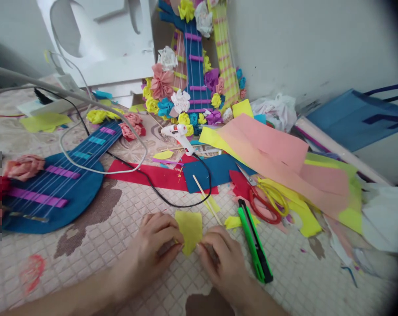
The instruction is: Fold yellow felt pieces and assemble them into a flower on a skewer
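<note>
A small yellow fabric piece (189,226) is held up between my two hands at the near middle of the table. My left hand (154,248) pinches its lower left edge between thumb and forefinger. On the opposite edge, the fingertips of my right hand (220,254) are closed in a similar pinch. Just beyond the piece lies a thin wooden stick (206,197). To the right of my right hand rests a green box cutter (254,243), and past it are scissors (266,204) with red and yellow handles.
A white glue gun (179,135) with a black cord lies farther back. A blue guitar-shaped craft (87,175) occupies the left. Flower-covered guitar crafts (195,66) lean at the wall. Pink sheets (267,145) and red fabric (159,177) lie around; a white cable (103,171) loops above the table.
</note>
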Motion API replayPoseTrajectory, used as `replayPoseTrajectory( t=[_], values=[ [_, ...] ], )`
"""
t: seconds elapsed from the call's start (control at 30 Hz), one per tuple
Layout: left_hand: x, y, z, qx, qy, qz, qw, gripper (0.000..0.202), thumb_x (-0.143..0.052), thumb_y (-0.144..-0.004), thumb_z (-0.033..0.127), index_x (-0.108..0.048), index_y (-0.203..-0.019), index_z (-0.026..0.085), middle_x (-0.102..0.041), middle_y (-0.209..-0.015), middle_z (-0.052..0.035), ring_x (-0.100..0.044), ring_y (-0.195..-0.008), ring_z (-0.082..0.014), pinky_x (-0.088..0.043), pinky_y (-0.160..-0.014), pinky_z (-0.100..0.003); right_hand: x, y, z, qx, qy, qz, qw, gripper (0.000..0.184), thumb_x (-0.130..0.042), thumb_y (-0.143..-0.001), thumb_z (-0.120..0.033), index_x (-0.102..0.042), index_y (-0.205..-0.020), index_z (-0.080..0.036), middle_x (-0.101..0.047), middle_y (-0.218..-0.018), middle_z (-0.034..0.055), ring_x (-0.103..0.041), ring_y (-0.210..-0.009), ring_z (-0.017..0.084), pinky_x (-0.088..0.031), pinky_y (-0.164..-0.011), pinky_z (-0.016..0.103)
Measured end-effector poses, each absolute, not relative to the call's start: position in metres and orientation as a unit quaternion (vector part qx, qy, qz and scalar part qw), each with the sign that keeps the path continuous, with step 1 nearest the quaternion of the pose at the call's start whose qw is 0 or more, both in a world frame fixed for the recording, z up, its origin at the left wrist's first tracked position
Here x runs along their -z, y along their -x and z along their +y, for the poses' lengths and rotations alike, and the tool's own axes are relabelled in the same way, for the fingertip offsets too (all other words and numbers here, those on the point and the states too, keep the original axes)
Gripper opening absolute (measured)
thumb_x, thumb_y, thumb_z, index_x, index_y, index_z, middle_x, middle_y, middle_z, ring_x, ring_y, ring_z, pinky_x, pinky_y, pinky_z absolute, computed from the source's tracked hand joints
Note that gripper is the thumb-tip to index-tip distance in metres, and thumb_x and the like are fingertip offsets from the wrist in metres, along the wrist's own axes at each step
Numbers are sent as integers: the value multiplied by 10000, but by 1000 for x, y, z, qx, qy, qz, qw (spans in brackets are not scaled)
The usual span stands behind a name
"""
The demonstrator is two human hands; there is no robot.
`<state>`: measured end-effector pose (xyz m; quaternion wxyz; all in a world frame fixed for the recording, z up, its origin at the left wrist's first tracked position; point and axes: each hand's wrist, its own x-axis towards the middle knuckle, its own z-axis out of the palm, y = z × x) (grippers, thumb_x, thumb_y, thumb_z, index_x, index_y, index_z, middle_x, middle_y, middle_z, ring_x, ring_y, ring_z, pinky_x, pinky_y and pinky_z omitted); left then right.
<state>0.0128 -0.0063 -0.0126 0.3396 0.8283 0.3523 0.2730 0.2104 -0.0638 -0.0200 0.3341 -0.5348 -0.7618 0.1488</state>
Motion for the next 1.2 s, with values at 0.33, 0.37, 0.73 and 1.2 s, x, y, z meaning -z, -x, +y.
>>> replayPoseTrajectory(
  t=[0.33,0.37,0.73,1.2],
  values=[
    [16,-15,-11,-205,-867,360,278,93,-592,-790,134,-567,-844,206,-584,-896,-17,-515,-888,-214,-343,-805,-391,31,-208,-61,-155,579,-761,249,84,-512,-854,-174,-483,-924,-212,-553,-885,48,-563,-790,199,-457,-630,303],
    [16,-13,-10,-214,-863,359,284,92,-588,-793,139,-559,-851,204,-579,-899,-19,-517,-892,-212,-355,-806,-386,31,-209,-62,-163,581,-752,265,101,-511,-850,-169,-482,-938,-211,-543,-898,48,-558,-787,193,-458,-632,302],
    [25,-10,1,-250,-858,373,250,165,-602,-771,160,-507,-905,172,-551,-955,-64,-518,-930,-237,-440,-799,-390,20,-208,-47,-198,616,-681,343,317,-506,-814,-151,-458,-1125,-195,-560,-1043,87,-572,-851,201,-471,-672,323],
    [4,-10,5,-315,-587,334,667,466,-641,-783,358,-429,-1162,188,-589,-1108,-101,-602,-963,-210,-502,-760,-340,7,-203,-53,-414,511,-546,519,176,-488,-889,-238,-511,-1059,-274,-493,-753,-41,-415,-513,81,-320,-441,197]
  ],
)
